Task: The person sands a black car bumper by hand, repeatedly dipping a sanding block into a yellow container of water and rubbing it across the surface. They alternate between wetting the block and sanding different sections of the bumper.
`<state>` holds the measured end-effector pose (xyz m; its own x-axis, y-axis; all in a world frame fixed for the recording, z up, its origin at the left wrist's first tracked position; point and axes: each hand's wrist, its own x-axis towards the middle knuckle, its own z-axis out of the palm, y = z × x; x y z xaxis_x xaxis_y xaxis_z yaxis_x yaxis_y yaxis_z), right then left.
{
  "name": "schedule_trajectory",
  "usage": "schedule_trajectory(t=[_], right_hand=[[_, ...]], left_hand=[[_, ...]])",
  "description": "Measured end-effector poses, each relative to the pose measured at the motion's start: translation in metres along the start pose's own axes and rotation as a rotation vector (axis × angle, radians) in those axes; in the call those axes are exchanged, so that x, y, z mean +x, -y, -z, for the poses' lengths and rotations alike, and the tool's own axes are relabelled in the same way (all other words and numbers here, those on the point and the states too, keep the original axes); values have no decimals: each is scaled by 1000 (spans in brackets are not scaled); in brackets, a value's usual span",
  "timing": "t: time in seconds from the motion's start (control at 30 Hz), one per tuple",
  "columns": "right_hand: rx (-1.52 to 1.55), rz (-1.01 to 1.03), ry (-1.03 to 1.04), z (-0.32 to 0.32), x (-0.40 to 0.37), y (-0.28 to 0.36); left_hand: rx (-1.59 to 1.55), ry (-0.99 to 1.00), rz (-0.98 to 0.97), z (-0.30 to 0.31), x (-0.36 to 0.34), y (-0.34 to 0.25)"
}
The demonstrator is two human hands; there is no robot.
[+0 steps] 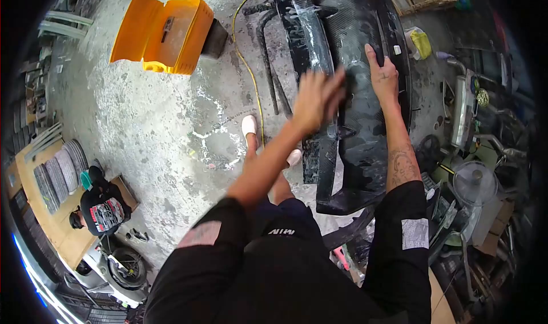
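Glossy curved black panel under flat right hand, fingers together; left hand blurred, fingers unreadable

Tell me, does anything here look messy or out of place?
The glossy black carbon-fibre body panel carries whitish smears near the left hand and right hand. An orange plastic case lies open on the stained concrete floor.

Stained grey concrete floor spreads left of the left hand; 1 orange case (lid open) lies farther left.
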<state>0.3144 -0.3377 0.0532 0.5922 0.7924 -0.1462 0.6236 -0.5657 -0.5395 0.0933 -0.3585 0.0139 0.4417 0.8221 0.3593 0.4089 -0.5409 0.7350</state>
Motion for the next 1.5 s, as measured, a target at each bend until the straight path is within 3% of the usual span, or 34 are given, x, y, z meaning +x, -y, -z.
schedule_trajectory(t=[0.07, 0.13, 0.17, 0.33, 0.43, 0.5, 0.57, 0.63, 0.7, 0.73, 0.83, 0.9, 0.97, 1.03, 1.13, 1.17, 1.23, 1.3, 1.37, 1.43, 1.5], right_hand=[[9, 9, -19, -1, 4, -7], [-57, 20, -12, -2, 5, -6], [-56, 19, -9, -3, 3, -5], [-33, 30, -20, -3, 6, -11], [-35, 20, -8, -3, 2, -8], [-33, 53, -70, -7, 8, -14], [-52, 14, -34, -2, -3, -6], [-47, 16, 4, -1, 3, -3], [-39, 10, -19, -4, 5, -9], [-42, 2, 0, -2, 1, -8], [-39, 6, 5, 2, -4, -4], [-22, 14, -21, 1, 1, 0], [-29, 38, -22, -1, 3, -5], [-38, 46, -8, -3, 6, -3], [-49, 23, -59, -4, 5, -4], [-54, 29, -54, -2, 1, -2], [-6, 12, 5, 3, -1, 3], [-41, -10, 11, 3, 5, 1], [-75, -6, -65, -4, 5, -3], [-66, 3, -49, -3, -2, -7], [-49, 36, -35, -2, 4, -2]], left_hand=[[20, -325, -101, -1, 96, 53], [47, -403, -49, 5, 150, 82], [49, -401, -47, 3, 135, 75], [-99, 25, -50, -12, -60, -37], [2, -5, -115, -4, -3, -14], [44, -372, -177, -10, 84, 35], [-12, -433, -122, -15, 128, 67], [44, -348, -106, -13, 59, 24], [-8, -50, 29, -15, -51, -29], [-71, -24, 7, -15, -92, -42], [31, 4, -22, -2, -39, -21], [20, -260, -57, -4, 59, 34], [37, -441, 39, -5, 130, 87], [54, -378, 64, -2, 94, 58], [17, -25, 120, -6, -35, -27], [-14, -25, 36, -12, -63, -35], [9, 35, -16, -5, -45, -17], [12, -225, -27, 5, 27, 21], [71, -498, 110, 6, 100, 78], [99, -630, 194, 2, 108, 82], [32, -391, 221, -3, 28, 26]])
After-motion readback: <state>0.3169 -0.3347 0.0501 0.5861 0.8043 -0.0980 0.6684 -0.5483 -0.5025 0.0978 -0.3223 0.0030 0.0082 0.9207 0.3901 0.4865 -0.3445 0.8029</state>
